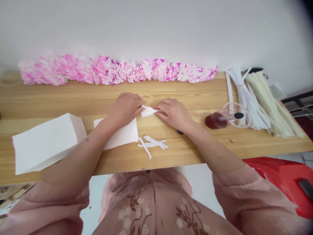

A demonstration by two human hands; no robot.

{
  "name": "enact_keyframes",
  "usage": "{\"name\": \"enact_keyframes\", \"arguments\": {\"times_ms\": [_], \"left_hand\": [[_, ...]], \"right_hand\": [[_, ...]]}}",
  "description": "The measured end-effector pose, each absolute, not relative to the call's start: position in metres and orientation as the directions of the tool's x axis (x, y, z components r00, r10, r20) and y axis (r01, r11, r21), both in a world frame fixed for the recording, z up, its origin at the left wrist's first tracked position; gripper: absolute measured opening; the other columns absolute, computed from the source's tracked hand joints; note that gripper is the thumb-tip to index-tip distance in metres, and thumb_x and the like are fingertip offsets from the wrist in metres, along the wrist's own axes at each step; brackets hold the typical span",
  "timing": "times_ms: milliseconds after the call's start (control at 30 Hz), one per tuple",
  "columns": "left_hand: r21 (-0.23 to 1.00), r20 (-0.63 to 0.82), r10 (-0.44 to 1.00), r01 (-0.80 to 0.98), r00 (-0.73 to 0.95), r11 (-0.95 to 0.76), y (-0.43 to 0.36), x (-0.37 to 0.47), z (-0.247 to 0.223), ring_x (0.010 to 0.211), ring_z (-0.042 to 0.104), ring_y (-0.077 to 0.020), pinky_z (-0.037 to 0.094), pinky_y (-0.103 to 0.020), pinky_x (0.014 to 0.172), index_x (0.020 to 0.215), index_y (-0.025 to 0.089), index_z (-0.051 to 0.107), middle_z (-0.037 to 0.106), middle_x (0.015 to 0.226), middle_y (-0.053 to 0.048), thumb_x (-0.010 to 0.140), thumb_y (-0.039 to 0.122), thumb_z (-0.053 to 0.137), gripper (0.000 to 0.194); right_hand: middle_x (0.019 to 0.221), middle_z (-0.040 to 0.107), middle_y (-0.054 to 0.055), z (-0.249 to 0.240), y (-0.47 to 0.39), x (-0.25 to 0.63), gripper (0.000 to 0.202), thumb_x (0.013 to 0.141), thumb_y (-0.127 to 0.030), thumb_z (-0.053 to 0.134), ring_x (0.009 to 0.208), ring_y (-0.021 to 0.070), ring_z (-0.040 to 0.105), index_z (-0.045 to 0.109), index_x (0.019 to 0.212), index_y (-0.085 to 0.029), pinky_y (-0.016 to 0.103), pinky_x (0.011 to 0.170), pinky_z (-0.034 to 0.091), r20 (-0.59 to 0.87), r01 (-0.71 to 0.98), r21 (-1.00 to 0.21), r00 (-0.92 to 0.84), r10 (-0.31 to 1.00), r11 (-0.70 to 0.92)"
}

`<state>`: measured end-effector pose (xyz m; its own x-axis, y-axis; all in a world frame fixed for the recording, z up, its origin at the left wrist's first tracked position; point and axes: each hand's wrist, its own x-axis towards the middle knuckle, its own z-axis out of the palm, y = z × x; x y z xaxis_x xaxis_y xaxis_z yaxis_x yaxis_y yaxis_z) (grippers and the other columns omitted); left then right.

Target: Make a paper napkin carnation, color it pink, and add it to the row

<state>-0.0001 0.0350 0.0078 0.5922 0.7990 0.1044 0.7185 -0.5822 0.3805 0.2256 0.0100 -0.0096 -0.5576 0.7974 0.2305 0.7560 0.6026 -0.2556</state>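
Note:
A folded, gathered white paper napkin (147, 111) is held just above the wooden table between my hands. My left hand (129, 106) pinches its left end with closed fingers. On the right end, the fingers of my right hand (174, 112) are pressed together. Both fingertips are partly hidden by the hands. Below lie several short white fuzzy strips (153, 142), some crossing each other. Under my left forearm a flat white napkin (123, 133) rests on the table. Further left stands a thick stack of white napkins (46, 140), partly covered by that arm.
Along the wall runs a row of pink-and-white ruffled paper flowers (110, 70). At right are a container of dark red liquid (216, 120), a clear ring-shaped item (249, 114), a bundle of white strips (246, 98) and pale yellow strips (271, 104). The table's front edge is near my body.

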Motion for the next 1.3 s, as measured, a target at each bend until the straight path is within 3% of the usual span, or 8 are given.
{"name": "enact_keyframes", "arguments": {"times_ms": [200,300,400,500,600,833,1100,1300], "left_hand": [[0.963,0.038,0.938,0.237,0.344,-0.126,0.029,0.002,-0.001,0.129,0.054,-0.0265,0.039,-0.044,0.110,0.140,0.024,0.053,0.059,0.140,-0.010,0.093,0.044,0.052,0.051],[0.999,-0.054,0.924,0.021,0.379,0.050,0.027,0.005,-0.008,0.128,0.056,-0.0267,0.040,-0.045,0.110,0.141,0.025,0.050,0.059,0.139,-0.011,0.090,0.046,0.057,0.057],[0.998,-0.040,0.927,0.060,0.373,0.019,0.028,0.004,-0.006,0.123,0.058,-0.0255,0.042,-0.043,0.106,0.137,0.025,0.054,0.061,0.134,-0.011,0.089,0.046,0.058,0.053],[0.908,0.074,0.946,0.370,0.316,-0.195,0.030,0.000,0.006,0.106,0.063,-0.0224,0.046,-0.036,0.094,0.117,0.021,0.067,0.068,0.117,-0.009,0.089,0.041,0.058,0.035],[0.645,0.115,0.898,0.656,0.424,-0.392,0.029,-0.002,0.018,0.082,0.061,-0.0189,0.043,-0.031,0.075,0.085,0.019,0.072,0.070,0.088,-0.005,0.086,0.034,0.060,0.020],[0.206,0.029,0.781,0.761,0.624,-0.615,0.025,0.001,0.021,0.077,0.060,-0.0205,0.036,-0.032,0.071,0.081,0.018,0.072,0.069,0.080,-0.006,0.088,0.024,0.054,0.020],[0.051,-0.017,0.768,0.768,0.640,-0.638,0.020,0.007,0.021,0.077,0.061,-0.0230,0.037,-0.037,0.077,0.078,0.017,0.068,0.069,0.078,-0.008,0.085,0.015,0.045,0.024],[0.088,0.020,0.771,0.767,0.637,-0.636,0.021,0.003,0.021,0.075,0.061,-0.0228,0.037,-0.036,0.076,0.073,0.018,0.064,0.069,0.076,-0.007,0.082,0.015,0.046,0.020]], "right_hand": [[0.105,0.069,0.009,-0.010,0.010,0.225,0.022,0.093,-0.028,0.056,0.098,0.0260,0.058,0.069,0.106,-0.017,0.039,0.087,0.043,0.252,0.750,-0.270,-0.551,0.796,0.604],[0.106,0.069,0.010,-0.011,0.010,0.225,0.022,0.093,-0.029,0.056,0.099,0.0266,0.057,0.069,0.106,-0.017,0.039,0.087,0.043,0.258,0.748,-0.266,-0.553,0.792,0.609],[0.105,0.069,0.010,-0.012,0.010,0.225,0.024,0.094,-0.030,0.054,0.097,0.0265,0.057,0.068,0.107,-0.017,0.039,0.086,0.042,0.255,0.746,-0.249,-0.564,0.785,0.617],[0.104,0.069,0.010,-0.012,0.010,0.225,0.024,0.094,-0.030,0.053,0.097,0.0262,0.056,0.068,0.108,-0.018,0.038,0.085,0.041,0.257,0.747,-0.248,-0.563,0.785,0.617],[0.103,0.069,0.010,-0.012,0.010,0.224,0.023,0.094,-0.029,0.054,0.096,0.0264,0.057,0.069,0.106,-0.018,0.038,0.084,0.042,0.250,0.756,-0.255,-0.551,0.796,0.603],[0.105,0.068,0.011,-0.013,0.010,0.224,0.023,0.093,-0.029,0.055,0.098,0.0267,0.058,0.069,0.107,-0.017,0.039,0.085,0.043,0.243,0.754,-0.279,-0.543,0.804,0.594],[0.105,0.068,0.011,-0.012,0.009,0.224,0.022,0.093,-0.027,0.054,0.098,0.0265,0.058,0.069,0.106,-0.017,0.038,0.085,0.042,0.239,0.760,-0.279,-0.537,0.809,0.587],[0.100,0.068,0.010,-0.010,0.010,0.222,0.019,0.094,-0.027,0.053,0.095,0.0259,0.056,0.068,0.101,-0.018,0.037,0.081,0.039,0.216,0.766,-0.215,-0.567,0.795,0.606]]}}
